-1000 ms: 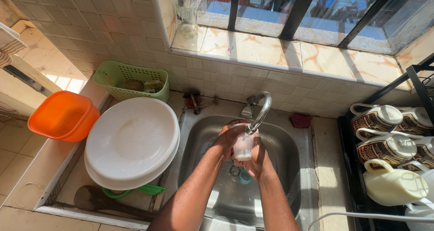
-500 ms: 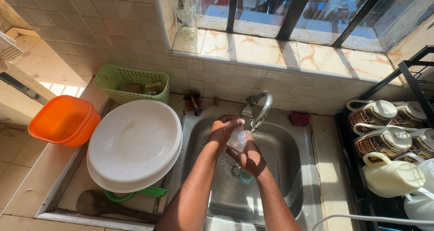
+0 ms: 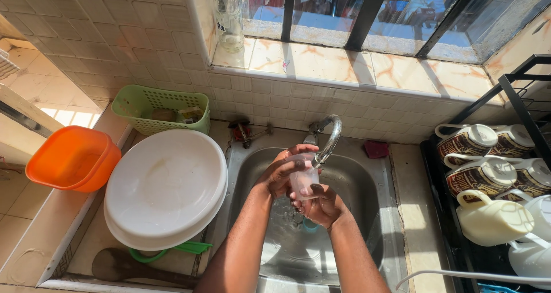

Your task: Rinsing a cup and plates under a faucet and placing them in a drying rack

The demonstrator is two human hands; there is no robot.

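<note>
Both hands close on a clear glass (image 3: 304, 181) over the steel sink (image 3: 367, 212). The left hand (image 3: 281, 175) wraps its side while the right hand (image 3: 321, 207) cups its base, keeping it under the curved tap (image 3: 328, 138). Stacked white plates (image 3: 166, 189) rest at the sink's left edge, mugs (image 3: 470, 144) rack at its right.

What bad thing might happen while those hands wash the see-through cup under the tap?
The clear cup looks wet, gripped by the left hand and right hand, so it might slip into the metal sink. It sits right beside the tap spout and could knock it. Water may splash the white bowls.
</note>
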